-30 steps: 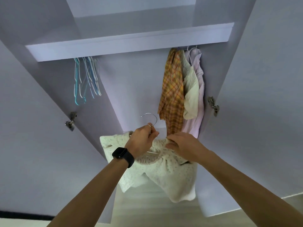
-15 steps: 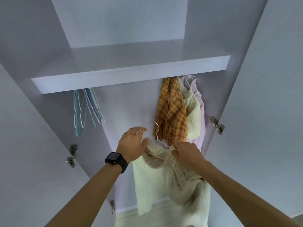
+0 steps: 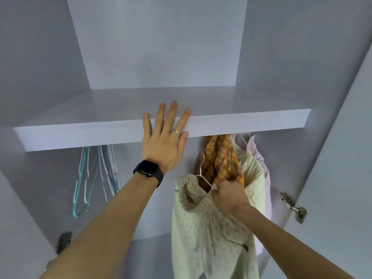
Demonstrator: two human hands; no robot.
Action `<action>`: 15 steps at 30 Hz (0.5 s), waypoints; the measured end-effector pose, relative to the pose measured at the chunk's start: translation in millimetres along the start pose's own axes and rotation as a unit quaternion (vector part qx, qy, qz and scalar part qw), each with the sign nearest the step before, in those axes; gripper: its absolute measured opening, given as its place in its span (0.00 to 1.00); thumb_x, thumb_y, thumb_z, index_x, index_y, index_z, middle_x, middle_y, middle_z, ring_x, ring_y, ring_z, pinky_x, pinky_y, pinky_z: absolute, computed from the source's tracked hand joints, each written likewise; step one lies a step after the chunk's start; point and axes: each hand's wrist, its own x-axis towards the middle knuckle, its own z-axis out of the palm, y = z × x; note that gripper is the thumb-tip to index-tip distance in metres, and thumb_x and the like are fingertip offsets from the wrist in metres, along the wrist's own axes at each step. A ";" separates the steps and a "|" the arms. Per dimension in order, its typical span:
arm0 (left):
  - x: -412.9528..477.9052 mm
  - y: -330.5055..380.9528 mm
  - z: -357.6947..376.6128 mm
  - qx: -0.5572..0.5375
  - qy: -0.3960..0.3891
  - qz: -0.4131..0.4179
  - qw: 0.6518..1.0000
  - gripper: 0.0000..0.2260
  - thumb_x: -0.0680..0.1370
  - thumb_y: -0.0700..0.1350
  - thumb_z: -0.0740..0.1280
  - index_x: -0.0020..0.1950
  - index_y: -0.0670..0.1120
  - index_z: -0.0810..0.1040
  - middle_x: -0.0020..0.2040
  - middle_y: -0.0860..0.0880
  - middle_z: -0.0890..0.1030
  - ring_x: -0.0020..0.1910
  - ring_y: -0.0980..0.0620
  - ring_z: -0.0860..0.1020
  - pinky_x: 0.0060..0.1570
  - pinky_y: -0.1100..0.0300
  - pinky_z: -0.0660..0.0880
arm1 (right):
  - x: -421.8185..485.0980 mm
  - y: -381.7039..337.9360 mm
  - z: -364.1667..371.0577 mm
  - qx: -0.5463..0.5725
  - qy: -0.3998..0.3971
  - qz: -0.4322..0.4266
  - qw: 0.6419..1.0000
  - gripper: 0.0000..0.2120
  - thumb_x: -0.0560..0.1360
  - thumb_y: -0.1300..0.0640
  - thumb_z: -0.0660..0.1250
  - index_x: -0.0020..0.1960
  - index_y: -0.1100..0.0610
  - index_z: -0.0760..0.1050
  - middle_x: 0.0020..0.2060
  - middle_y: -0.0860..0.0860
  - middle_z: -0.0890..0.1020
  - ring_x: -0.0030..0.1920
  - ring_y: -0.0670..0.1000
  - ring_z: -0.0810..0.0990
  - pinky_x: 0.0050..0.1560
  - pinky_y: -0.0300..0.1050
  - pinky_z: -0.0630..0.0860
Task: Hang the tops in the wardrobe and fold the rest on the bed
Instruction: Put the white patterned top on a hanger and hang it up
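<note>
A cream dotted top (image 3: pixel 203 224) hangs from a white wire hanger (image 3: pixel 203 174) below the wardrobe shelf (image 3: pixel 80 135). My right hand (image 3: pixel 229 196) grips the hanger's right arm together with the top's shoulder. The hanger's hook points up toward the underside of the shelf, just left of the hung clothes. My left hand (image 3: pixel 165 137) lies flat with straight fingers against the shelf's front edge, fingertips over the top of it. An orange plaid shirt (image 3: pixel 221 160), a cream top (image 3: pixel 253 174) and a pink top (image 3: pixel 261 158) hang at the right. The rail is hidden behind the shelf.
Several empty blue and white hangers (image 3: pixel 96 178) hang at the left under the shelf. The open right wardrobe door (image 3: pixel 342 158) carries a metal hinge (image 3: pixel 291 204); another hinge (image 3: pixel 64 240) sits low on the left side. The compartment above the shelf holds nothing.
My left hand let go of the hanger and rose to press flat on the shelf edge. My right hand lifted the hanger with the top higher, toward the hung clothes. The view tilted up.
</note>
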 end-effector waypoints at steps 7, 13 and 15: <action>2.0 -5.2 35.2 0.050 0.135 0.023 0.989 0.25 0.85 0.55 0.51 0.82 0.53 0.55 0.80 0.44 0.60 0.79 0.38 0.56 0.75 0.36 0.40 | 69.7 9.6 42.2 0.034 0.039 0.040 0.998 0.11 0.80 0.48 0.59 0.51 0.55 0.75 0.54 0.58 0.82 0.55 0.61 0.80 0.46 0.45 0.68; 0.5 -4.5 38.6 0.068 0.160 0.018 0.985 0.26 0.85 0.55 0.49 0.82 0.53 0.51 0.81 0.45 0.57 0.80 0.39 0.54 0.75 0.35 0.45 | 105.8 14.9 23.9 0.034 0.155 0.054 0.986 0.14 0.78 0.50 0.61 0.50 0.59 0.78 0.50 0.59 0.83 0.54 0.61 0.81 0.47 0.45 0.70; -0.5 -4.6 40.6 0.074 0.175 0.016 0.982 0.26 0.84 0.55 0.49 0.82 0.53 0.51 0.81 0.45 0.57 0.80 0.39 0.54 0.75 0.35 0.45 | 118.9 13.9 10.6 0.044 0.196 0.057 0.978 0.12 0.79 0.51 0.60 0.47 0.59 0.75 0.51 0.60 0.83 0.53 0.62 0.81 0.48 0.45 0.71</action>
